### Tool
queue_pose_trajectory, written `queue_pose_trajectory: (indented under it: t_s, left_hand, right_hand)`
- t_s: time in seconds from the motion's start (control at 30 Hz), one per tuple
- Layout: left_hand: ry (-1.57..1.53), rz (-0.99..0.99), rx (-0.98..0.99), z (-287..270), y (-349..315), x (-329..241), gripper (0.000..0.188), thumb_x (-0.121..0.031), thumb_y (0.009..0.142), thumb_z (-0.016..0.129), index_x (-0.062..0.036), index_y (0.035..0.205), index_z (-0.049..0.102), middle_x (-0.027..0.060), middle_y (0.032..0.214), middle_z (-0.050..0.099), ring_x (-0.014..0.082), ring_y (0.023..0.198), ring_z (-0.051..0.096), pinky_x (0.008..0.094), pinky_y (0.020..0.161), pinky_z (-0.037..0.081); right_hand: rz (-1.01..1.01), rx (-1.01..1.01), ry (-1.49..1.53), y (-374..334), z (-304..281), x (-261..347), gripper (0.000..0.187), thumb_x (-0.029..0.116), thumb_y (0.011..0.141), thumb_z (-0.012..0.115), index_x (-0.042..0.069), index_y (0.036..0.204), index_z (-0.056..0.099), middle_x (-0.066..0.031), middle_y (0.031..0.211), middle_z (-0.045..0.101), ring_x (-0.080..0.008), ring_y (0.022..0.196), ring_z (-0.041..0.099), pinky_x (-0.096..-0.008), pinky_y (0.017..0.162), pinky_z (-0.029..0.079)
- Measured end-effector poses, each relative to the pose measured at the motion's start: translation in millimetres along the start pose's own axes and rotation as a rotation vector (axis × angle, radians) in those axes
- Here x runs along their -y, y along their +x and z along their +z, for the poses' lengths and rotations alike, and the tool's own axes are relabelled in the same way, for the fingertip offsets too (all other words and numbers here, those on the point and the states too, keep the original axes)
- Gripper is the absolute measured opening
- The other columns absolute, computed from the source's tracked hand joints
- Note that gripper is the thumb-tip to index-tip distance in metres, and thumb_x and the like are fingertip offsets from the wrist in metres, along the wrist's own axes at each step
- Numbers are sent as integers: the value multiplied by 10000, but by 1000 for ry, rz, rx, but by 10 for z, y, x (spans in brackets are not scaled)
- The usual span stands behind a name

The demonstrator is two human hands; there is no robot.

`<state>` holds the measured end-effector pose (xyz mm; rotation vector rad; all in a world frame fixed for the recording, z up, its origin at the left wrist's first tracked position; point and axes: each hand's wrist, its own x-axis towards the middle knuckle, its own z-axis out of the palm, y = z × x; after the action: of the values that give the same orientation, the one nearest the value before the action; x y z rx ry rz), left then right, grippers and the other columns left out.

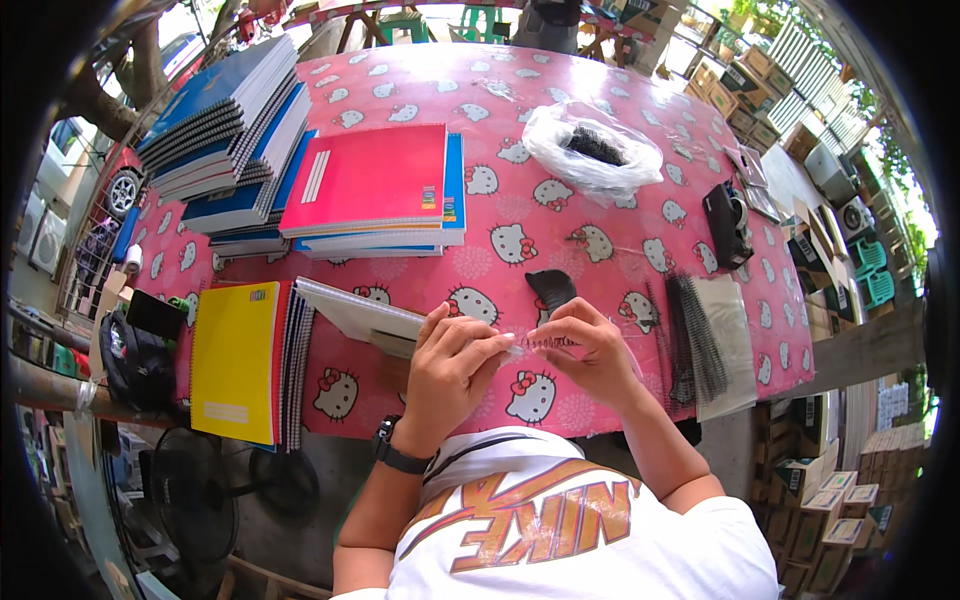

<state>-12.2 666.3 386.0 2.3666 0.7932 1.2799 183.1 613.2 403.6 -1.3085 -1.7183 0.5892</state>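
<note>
Near the table's front edge, a thin dark spiral binding coil stretches between my two hands. My left hand, with a watch on its wrist, is closed in a pinch at the coil's left end; a small whitish bit at the fingertips is too small to name. The thumb and fingers of my right hand are closed on the coil from the other side. A white-paged notebook lies slanted behind my left hand, partly hidden by it. Just beyond my right fingers is a black curved object, its kind unclear.
Blue notebooks are piled far left, beside a stack topped by a pink notebook. A yellow notebook tops another stack. Black coils lie at right. A plastic bag holds more coils; a black pouch is nearby.
</note>
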Motion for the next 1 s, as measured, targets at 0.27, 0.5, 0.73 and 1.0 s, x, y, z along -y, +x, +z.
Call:
queue_pose_trajectory:
  t_s: [0.27,0.5,0.73,1.0]
  left_hand:
    - [-7,-17,-19,16,12,-8,162,-118,732,703,-142,892,686,-3,839,615,184,837,597,403,979,376]
    - [3,-5,-2,5,5,-17,141,-113,734,698,-142,869,671,-6,835,610,181,835,596,405,990,363]
    - [50,5,-40,54,-80,-3,172,-91,724,695,-161,874,652,-15,857,600,170,874,595,417,1012,341]
    - [64,58,-52,52,-217,18,196,-64,720,690,-163,885,649,-26,887,599,170,912,599,450,1075,274]
  right_hand:
    - [-260,-96,-193,21,83,-41,270,-85,635,678,95,834,648,-47,784,522,-201,744,507,-292,631,418]
    - [-120,-96,-57,-3,158,-66,310,-105,649,643,93,887,627,-67,811,507,-230,788,511,-324,663,440]
    - [-180,-23,-81,-1,101,-52,302,-93,659,655,95,893,624,-59,807,499,-222,785,512,-322,654,437]
    - [-214,68,-41,36,51,21,283,-70,668,670,97,891,619,-55,810,495,-234,783,523,-342,655,449]
